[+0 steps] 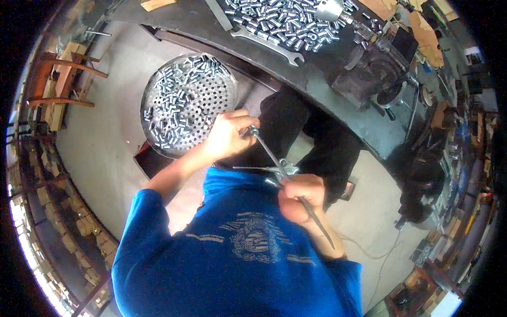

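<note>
My left hand [228, 136] is closed, its thumb and fingers pinching a small shiny metal cylinder [254, 130]. My right hand [303, 196] wraps around a long thin file-like rod [318, 223] that narrows to a point by my forearm. The rod's other end meets the cylinder at my left fingertips; whether it enters the bore is too small to tell. Behind the rod, close to my right hand, a silvery metal piece with a thin arm [286, 167] lies over my lap; its kind is unclear. Near my left hand stands a round perforated metal tray [224, 95] bearing many similar cylinders [177, 98].
Ahead runs a dark workbench [317, 79], with a heap of metal cylinders [288, 21] and an open-ended wrench [269, 44]. To the right a dark vise-like machine [372, 74] sits on it. A wooden rack [66, 79] is at the far left; a cable [369, 256] trails along the floor.
</note>
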A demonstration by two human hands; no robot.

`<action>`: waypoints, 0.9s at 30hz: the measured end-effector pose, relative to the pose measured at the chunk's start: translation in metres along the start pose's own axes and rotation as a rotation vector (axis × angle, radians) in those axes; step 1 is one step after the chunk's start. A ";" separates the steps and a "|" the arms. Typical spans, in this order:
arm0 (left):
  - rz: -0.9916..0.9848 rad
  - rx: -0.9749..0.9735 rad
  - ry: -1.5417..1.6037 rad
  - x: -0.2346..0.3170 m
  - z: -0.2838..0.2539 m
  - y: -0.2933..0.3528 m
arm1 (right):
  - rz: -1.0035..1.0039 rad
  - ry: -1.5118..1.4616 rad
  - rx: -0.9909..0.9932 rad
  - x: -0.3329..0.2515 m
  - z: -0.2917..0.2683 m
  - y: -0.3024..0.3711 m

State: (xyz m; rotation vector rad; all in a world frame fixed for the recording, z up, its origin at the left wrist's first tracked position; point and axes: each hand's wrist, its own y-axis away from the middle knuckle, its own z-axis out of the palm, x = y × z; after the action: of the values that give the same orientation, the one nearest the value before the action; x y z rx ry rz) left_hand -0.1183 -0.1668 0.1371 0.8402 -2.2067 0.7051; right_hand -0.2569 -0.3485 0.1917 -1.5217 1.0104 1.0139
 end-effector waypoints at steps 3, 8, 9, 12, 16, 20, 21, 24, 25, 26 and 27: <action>0.030 0.009 -0.002 0.001 0.002 0.000 | 0.096 0.002 0.011 0.000 0.003 0.001; 0.149 -0.006 -0.057 0.014 0.005 0.001 | 0.272 -0.075 0.042 0.009 0.012 -0.007; 0.179 0.002 -0.052 0.017 0.009 0.002 | 0.281 -0.050 0.015 0.010 0.011 -0.014; 0.206 0.009 0.023 0.019 0.019 0.000 | 0.266 -0.067 0.080 0.033 0.019 -0.020; 0.176 -0.056 -0.120 0.009 0.010 -0.010 | 0.300 -0.045 0.104 0.035 0.005 -0.006; 0.206 0.070 -0.190 -0.014 0.000 -0.053 | 0.226 -0.153 0.262 0.006 -0.018 0.009; 0.252 0.110 -0.221 -0.015 -0.002 -0.072 | 0.197 -0.191 0.269 0.003 -0.021 0.013; 0.187 0.110 -0.304 -0.009 -0.009 -0.144 | 0.269 -0.192 0.242 -0.013 -0.017 0.012; 0.153 0.142 -0.257 -0.010 -0.011 -0.168 | 0.280 -0.174 0.233 -0.012 -0.014 0.010; 0.094 0.182 -0.102 -0.015 -0.016 -0.194 | 0.288 -0.210 0.209 -0.009 -0.011 0.009; 0.033 0.217 0.045 -0.018 -0.022 -0.213 | 0.324 -0.251 0.249 -0.002 -0.007 0.011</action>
State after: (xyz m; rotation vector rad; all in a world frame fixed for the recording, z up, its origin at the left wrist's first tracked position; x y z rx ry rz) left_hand 0.0546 -0.2838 0.1894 0.8863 -2.1337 0.9837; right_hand -0.2672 -0.3565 0.1912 -1.0193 1.1760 1.2186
